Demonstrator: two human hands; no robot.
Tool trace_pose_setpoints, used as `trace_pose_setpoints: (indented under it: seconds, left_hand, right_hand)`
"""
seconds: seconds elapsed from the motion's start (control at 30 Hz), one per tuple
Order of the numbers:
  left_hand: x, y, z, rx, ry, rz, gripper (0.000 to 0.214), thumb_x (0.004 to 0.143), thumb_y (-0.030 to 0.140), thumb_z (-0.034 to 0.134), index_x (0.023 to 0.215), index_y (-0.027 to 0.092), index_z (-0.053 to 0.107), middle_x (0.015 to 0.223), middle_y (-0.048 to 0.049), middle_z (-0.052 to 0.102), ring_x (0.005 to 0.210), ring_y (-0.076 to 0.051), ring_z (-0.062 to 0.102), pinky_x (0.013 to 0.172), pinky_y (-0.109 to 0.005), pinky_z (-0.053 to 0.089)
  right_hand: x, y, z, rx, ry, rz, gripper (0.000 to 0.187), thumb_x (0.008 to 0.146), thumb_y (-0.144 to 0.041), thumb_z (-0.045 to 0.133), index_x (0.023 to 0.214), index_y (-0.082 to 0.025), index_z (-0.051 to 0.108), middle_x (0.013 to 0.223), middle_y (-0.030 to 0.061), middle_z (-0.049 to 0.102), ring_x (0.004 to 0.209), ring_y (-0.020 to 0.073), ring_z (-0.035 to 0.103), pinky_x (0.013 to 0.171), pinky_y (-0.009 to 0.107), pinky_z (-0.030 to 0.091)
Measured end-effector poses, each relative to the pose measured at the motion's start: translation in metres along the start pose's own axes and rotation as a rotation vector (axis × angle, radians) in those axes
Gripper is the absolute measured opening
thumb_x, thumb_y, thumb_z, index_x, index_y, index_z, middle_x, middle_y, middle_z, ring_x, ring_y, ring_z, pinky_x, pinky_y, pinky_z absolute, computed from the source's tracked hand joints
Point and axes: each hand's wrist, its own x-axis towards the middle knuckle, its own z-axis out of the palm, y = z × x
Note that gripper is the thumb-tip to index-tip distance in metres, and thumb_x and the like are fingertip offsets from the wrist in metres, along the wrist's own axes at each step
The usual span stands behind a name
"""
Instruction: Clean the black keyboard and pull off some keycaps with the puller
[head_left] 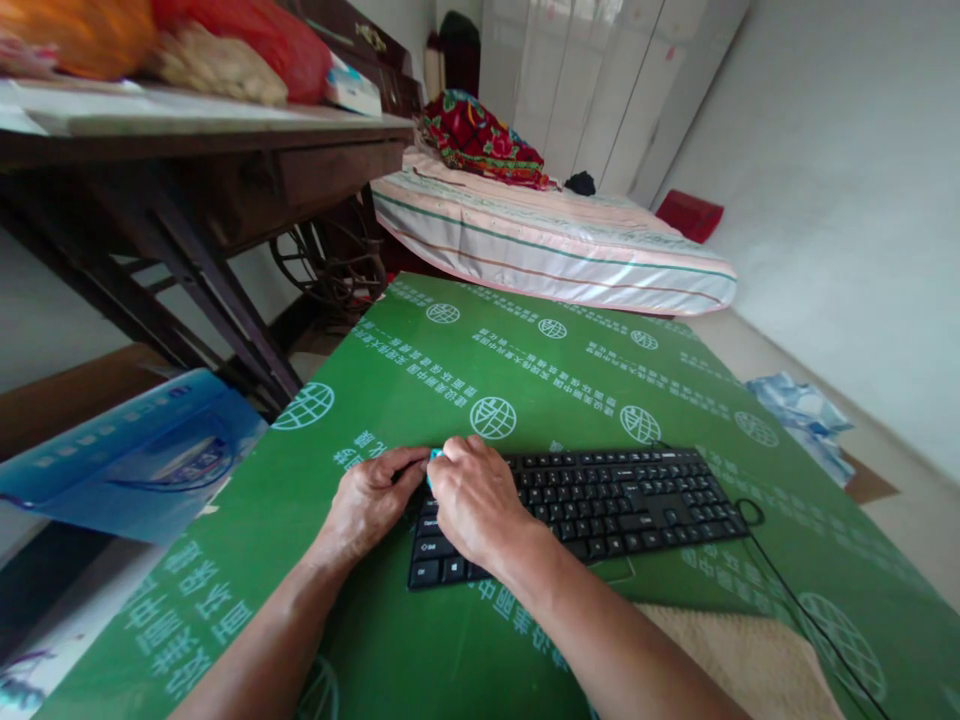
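A black computer keyboard (pixel 626 500) lies on the green printed board, slightly slanted. At its far left corner is my left hand (pixel 375 500), thumb and forefinger closed on the edge there. My right hand (pixel 476 500) is curled over the keyboard's left keys, its fingers closed on a small teal-blue piece (pixel 433 462). Only a sliver of that piece shows beside the fingers, so its kind cannot be made out. The two hands nearly touch. The keyboard's cable (pixel 795 580) loops off its right end toward the near right.
A beige cloth (pixel 739 650) lies on the green board (pixel 405 370) at the near right. To the left stand a dark wooden table (pixel 247 150) with bags on it and a blue plastic sheet or bag (pixel 142 450). Beyond is a bed (pixel 555 245); crumpled blue-white packaging (pixel 799 410) lies right.
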Motion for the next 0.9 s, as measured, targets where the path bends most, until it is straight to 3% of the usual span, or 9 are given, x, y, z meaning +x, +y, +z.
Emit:
trace_pose_setpoints:
  seconds: [0.1, 0.3, 0.5, 0.63, 0.7, 0.8, 0.9]
  left_hand:
    - [0.001, -0.001, 0.000, 0.015, -0.007, -0.009, 0.043, 0.075, 0.050, 0.046, 0.093, 0.020, 0.073, 0.095, -0.0031, 0.074, 0.088, -0.021, 0.068, 0.082, -0.027, 0.052]
    - [0.003, -0.001, -0.002, 0.024, -0.019, -0.019, 0.044, 0.076, 0.052, 0.046, 0.093, 0.021, 0.072, 0.095, -0.0026, 0.075, 0.086, -0.021, 0.068, 0.079, -0.026, 0.053]
    - [0.005, 0.001, -0.004, 0.044, -0.013, -0.025, 0.044, 0.074, 0.054, 0.048, 0.092, 0.022, 0.072, 0.092, -0.0011, 0.075, 0.083, -0.021, 0.068, 0.080, -0.026, 0.053]
    - [0.007, 0.001, -0.003, 0.071, -0.025, -0.052, 0.047, 0.072, 0.056, 0.046, 0.092, 0.022, 0.072, 0.096, -0.0017, 0.074, 0.089, -0.022, 0.068, 0.082, -0.026, 0.052]
    - [0.008, 0.002, -0.004, 0.076, -0.030, -0.066, 0.048, 0.071, 0.058, 0.046, 0.093, 0.023, 0.072, 0.098, -0.0012, 0.074, 0.091, -0.023, 0.068, 0.084, -0.027, 0.052]
    - [0.008, 0.004, -0.005, 0.082, -0.034, -0.110, 0.050, 0.069, 0.059, 0.046, 0.092, 0.023, 0.071, 0.098, -0.0010, 0.074, 0.092, -0.023, 0.067, 0.086, -0.029, 0.051]
    - [0.008, 0.006, -0.006, 0.078, -0.031, -0.130, 0.052, 0.066, 0.060, 0.047, 0.090, 0.022, 0.072, 0.097, -0.0018, 0.074, 0.093, -0.025, 0.067, 0.088, -0.031, 0.051]
  right_hand:
    - [-0.013, 0.003, -0.006, -0.007, -0.059, -0.010, 0.017, 0.080, -0.010, 0.051, 0.089, -0.010, 0.065, 0.087, 0.0104, 0.058, 0.084, 0.0226, 0.052, 0.073, 0.033, 0.046]
    - [-0.049, 0.023, -0.019, -0.025, -0.085, 0.156, 0.020, 0.078, -0.005, 0.047, 0.081, -0.015, 0.064, 0.086, 0.0078, 0.059, 0.084, 0.0213, 0.053, 0.074, 0.032, 0.044]
    - [-0.113, 0.062, -0.026, 0.062, -0.023, 0.356, 0.022, 0.073, -0.004, 0.049, 0.075, -0.021, 0.064, 0.081, 0.0020, 0.061, 0.081, 0.0156, 0.056, 0.072, 0.024, 0.042]
    - [-0.161, 0.099, -0.027, 0.060, 0.043, 0.607, 0.032, 0.073, -0.005, 0.045, 0.086, -0.021, 0.070, 0.084, 0.0033, 0.067, 0.079, 0.0154, 0.061, 0.071, 0.023, 0.043]
    - [-0.175, 0.113, -0.027, 0.052, 0.026, 0.696, 0.039, 0.076, -0.009, 0.045, 0.104, -0.020, 0.069, 0.095, 0.0056, 0.071, 0.078, 0.0163, 0.064, 0.072, 0.025, 0.045]
    - [-0.183, 0.124, -0.027, 0.024, -0.075, 0.746, 0.046, 0.080, -0.015, 0.043, 0.123, -0.021, 0.060, 0.088, 0.0063, 0.074, 0.065, 0.0172, 0.065, 0.065, 0.027, 0.046]
    - [-0.179, 0.125, -0.027, 0.021, -0.122, 0.741, 0.046, 0.083, -0.019, 0.042, 0.125, -0.026, 0.059, 0.078, 0.0042, 0.074, 0.061, 0.0162, 0.065, 0.060, 0.025, 0.045]
